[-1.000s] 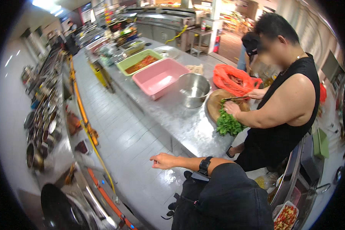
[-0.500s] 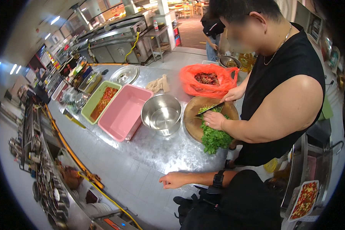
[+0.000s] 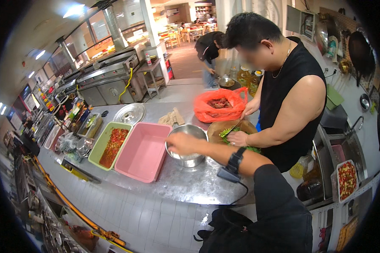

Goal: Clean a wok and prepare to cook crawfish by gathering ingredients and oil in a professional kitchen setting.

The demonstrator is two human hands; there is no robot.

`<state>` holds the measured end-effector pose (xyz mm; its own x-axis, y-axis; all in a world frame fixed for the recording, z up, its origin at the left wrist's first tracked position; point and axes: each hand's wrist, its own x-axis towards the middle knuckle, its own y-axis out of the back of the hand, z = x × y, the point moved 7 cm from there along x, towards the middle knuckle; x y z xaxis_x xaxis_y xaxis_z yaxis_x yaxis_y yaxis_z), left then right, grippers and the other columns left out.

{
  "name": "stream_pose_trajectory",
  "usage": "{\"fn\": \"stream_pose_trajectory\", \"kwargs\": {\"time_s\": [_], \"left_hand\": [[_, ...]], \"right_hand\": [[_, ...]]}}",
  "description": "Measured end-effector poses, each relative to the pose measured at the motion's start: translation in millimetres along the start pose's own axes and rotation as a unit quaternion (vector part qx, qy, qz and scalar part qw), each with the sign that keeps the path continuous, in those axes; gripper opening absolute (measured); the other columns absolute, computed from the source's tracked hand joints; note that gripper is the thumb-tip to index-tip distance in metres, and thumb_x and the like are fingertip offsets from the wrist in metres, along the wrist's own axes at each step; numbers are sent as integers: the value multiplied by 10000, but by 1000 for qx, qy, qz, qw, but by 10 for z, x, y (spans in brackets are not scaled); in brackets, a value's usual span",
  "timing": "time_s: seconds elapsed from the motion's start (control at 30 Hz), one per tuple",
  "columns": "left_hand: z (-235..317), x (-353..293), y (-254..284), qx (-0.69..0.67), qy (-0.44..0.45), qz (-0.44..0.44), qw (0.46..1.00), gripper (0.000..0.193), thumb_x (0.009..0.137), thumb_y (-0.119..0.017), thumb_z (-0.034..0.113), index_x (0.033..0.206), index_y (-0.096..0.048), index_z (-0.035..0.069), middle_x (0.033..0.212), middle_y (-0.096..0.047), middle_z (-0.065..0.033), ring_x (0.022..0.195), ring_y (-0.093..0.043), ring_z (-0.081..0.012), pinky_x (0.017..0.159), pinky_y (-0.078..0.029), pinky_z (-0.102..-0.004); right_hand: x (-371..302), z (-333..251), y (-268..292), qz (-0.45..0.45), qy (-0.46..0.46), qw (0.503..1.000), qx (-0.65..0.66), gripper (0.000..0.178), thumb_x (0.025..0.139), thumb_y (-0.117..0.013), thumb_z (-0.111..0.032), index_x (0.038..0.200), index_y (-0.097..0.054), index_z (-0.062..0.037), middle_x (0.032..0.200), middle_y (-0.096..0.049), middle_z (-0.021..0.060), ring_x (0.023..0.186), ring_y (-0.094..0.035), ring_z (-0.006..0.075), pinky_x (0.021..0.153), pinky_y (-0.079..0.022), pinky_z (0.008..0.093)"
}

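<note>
My right hand is over the stainless steel pot, close to its left rim. Motion smears the fingers, so whether they touch the rim does not show. My forearm, with a black wrist strap, crosses in front of the pot's right side. My left hand is out of view. A pink plastic tub stands left of the pot. To the right, a co-worker in a black sleeveless top holds a knife at leafy greens on a round wooden chopping board. My forearm partly hides the greens.
A green tub of red chopped food stands beside the pink one. Behind lie a lid, a cloth and a red plastic bag of dark red food. The co-worker stands close at the right. The steel table's front edge faces me.
My right hand has moved from the table's front edge up and away from me, over the pot. The view has shifted, and the co-worker's hands are still at the greens.
</note>
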<state>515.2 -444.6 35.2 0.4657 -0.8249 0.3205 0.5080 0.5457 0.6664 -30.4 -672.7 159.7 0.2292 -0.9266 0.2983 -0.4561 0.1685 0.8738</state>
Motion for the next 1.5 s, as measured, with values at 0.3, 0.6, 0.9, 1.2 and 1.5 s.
{"fn": "stream_pose_trajectory", "kwargs": {"time_s": [0.3,0.6,0.9,1.2,1.5], "left_hand": [[427,308,-535,-15,62,-75,995,256,749,-562,70,978,-511,-32,884,-534,-168,789,-503,-248,669,-441,-318],[254,856,-657,57,-17,-37,998,242,722,-594,87,948,-545,18,843,-567,-121,741,-547,-220,670,-452,-307],[1319,1513,-1492,133,-56,-169,975,270,771,-567,95,1014,-526,-15,926,-563,-145,793,-546,-233,695,-460,-322],[1992,1608,-2179,48,-246,-230,940,217,793,-538,129,939,-552,-31,880,-571,-164,793,-534,-266,707,-430,-360],[2042,1622,-1882,75,-221,-188,954,230,777,-527,185,836,-567,-34,734,-584,-159,669,-552,-268,635,-449,-339]], "right_hand": [[285,2118,165,-151,-376,911,-74,603,616,-673,-301,1086,-462,12,1083,-492,226,1031,-464,337,852,-403,375],[301,3361,61,15,-651,715,-256,911,639,-673,-375,1298,-158,-11,1240,-394,196,1159,-372,312,925,-245,555],[-50,4263,1295,121,-580,764,-257,265,674,-548,-181,901,-624,-67,1064,-528,155,1091,-438,326,895,-348,462],[-1853,5303,1200,103,-700,679,-194,303,708,-531,-206,949,-620,-46,1078,-510,178,1078,-408,395,921,-279,519],[966,4280,1586,499,-229,563,618,150,725,-416,-48,592,-464,-100,489,-358,-24,353,-318,97,312,-255,257]]}}
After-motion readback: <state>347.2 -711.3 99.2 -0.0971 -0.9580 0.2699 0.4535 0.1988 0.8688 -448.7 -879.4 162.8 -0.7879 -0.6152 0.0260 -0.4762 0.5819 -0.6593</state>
